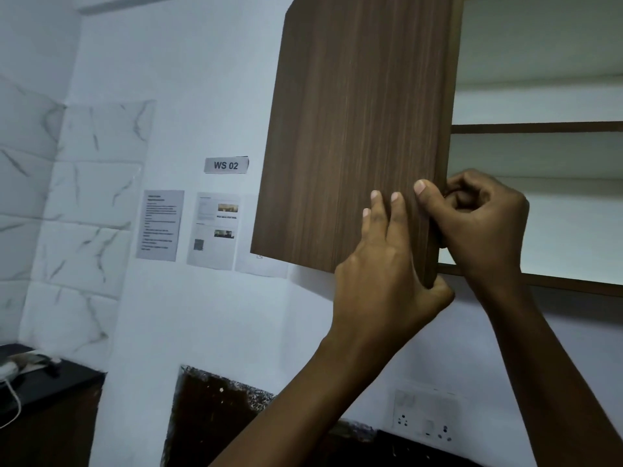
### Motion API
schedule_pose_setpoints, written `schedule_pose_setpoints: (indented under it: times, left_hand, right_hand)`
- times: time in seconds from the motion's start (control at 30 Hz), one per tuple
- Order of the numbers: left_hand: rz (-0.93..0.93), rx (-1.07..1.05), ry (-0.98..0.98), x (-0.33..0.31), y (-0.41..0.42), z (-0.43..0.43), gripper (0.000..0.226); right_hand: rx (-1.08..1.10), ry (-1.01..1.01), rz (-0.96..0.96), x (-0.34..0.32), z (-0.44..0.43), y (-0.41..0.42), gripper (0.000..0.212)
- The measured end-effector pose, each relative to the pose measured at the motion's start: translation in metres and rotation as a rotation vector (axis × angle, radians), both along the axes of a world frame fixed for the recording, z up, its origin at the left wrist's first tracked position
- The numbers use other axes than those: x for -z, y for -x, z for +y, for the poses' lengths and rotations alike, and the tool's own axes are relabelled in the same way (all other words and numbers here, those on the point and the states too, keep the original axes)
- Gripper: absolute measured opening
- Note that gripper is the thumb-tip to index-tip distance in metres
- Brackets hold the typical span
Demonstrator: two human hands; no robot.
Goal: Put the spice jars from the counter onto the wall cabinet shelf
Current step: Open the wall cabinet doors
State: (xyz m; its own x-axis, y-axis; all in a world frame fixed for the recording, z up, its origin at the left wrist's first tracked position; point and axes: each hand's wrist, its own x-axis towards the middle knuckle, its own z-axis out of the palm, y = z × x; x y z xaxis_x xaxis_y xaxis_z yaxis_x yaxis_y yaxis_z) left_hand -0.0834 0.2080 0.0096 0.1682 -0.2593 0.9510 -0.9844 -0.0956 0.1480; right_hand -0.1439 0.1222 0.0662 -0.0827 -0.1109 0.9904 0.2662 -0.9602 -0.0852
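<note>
At 8 o'clock, a black counter [50, 382] sits low in the corner, and a white cable [13, 406] lies on it. Nearer the middle, at 9 o'clock, printed papers [160, 225] are stuck on the white wall. A small label [226, 165] that says "WS 02" sits just above them. The brown cabinet door [354, 112] hangs open at 12 o'clock. The left hand [387, 274] holds its bottom corner, with straight fingers flat on the front and the thumb hooked under the edge. A wall socket [426, 419] sits at 5 o'clock. The right hand [482, 224] grips the door's side edge at 3 o'clock, with the thumb on the front and the fingers curled behind. The shelf [539, 127] is at 2 o'clock, inside the open white cabinet.
</note>
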Motion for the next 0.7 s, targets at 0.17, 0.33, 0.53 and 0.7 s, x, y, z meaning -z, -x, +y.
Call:
schedule_pose_setpoints:
  times: [0.17, 0.33, 0.53, 0.7]
  left_hand:
    - [0.004, 0.033, 0.048, 0.002, -0.003, 0.037, 0.096]
    - [0.057, 0.134, 0.114, 0.004, -0.011, 0.081, 0.092]
    - [0.124, 0.206, 0.194, 0.009, -0.027, 0.131, 0.084]
    - [0.17, 0.281, 0.261, 0.011, -0.053, 0.168, 0.077]
  right_hand:
    - [0.023, 0.053, -0.025, -0.002, 0.033, -0.007, 0.032]
    - [0.084, 0.106, -0.06, -0.005, 0.074, -0.017, 0.037]
    - [0.127, 0.125, -0.088, -0.009, 0.13, -0.038, 0.037]
    - [0.155, 0.113, -0.097, -0.012, 0.181, -0.063, 0.032]
